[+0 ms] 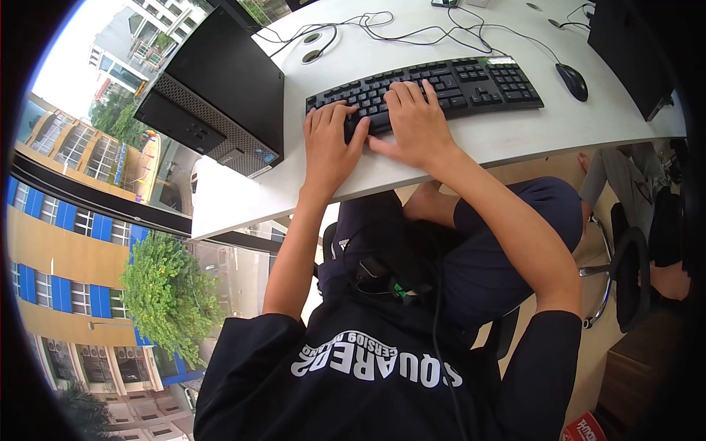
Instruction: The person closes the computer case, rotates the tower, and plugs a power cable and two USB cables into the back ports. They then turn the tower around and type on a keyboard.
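Observation:
A black computer keyboard (pixel 471 87) lies on the white desk (pixel 551 126), slightly slanted. Over its left end rests my left hand (pixel 331 143), fingers spread on the letter keys and thumb stretched out near the front edge. My right hand (pixel 418 126) sits on the middle of the keyboard, fingertips on the keys, thumb pointing left at the front edge. Both hands are open, palms down, with nothing held. To the right of the keyboard is a black mouse (pixel 572 82) with its cable running back; neither hand touches it.
A black computer tower (pixel 220 88) stands at the desk's left, beside a window. Loose black cables (pixel 419 33) cross the back of the desk near a cable hole (pixel 312 56). A dark monitor or panel (pixel 636 55) stands at the right edge. Another person's legs (pixel 625 180) show beyond the desk.

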### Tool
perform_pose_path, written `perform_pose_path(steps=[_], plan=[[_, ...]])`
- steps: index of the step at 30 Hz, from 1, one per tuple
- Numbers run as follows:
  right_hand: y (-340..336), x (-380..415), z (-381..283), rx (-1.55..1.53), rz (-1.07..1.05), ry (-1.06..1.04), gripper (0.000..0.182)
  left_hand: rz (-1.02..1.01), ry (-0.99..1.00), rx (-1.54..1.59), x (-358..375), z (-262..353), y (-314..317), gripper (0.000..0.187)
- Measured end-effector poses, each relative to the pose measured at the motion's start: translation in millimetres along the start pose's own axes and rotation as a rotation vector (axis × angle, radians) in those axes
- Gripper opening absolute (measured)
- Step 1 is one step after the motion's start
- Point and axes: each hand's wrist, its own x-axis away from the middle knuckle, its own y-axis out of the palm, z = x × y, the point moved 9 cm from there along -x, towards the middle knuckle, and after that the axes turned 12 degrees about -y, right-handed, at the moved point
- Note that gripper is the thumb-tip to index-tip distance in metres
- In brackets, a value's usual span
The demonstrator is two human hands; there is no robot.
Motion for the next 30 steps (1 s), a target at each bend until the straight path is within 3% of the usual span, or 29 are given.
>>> perform_pose_path(steps=[15,24,30], plan=[[6,2,2,-0.168,0.013,-0.012,0.074,-0.056,-0.011,-0.165,1,1,12,0.044],[7,1,3,-0.179,0.002,-0.022,0.073,0.055,-0.001,-0.009,1,-2,-2,0.026],[2,-2,0,-0.141,0.019,-0.036,0.061,0.049,-0.01,0.024,1,-1,-4,0.024]])
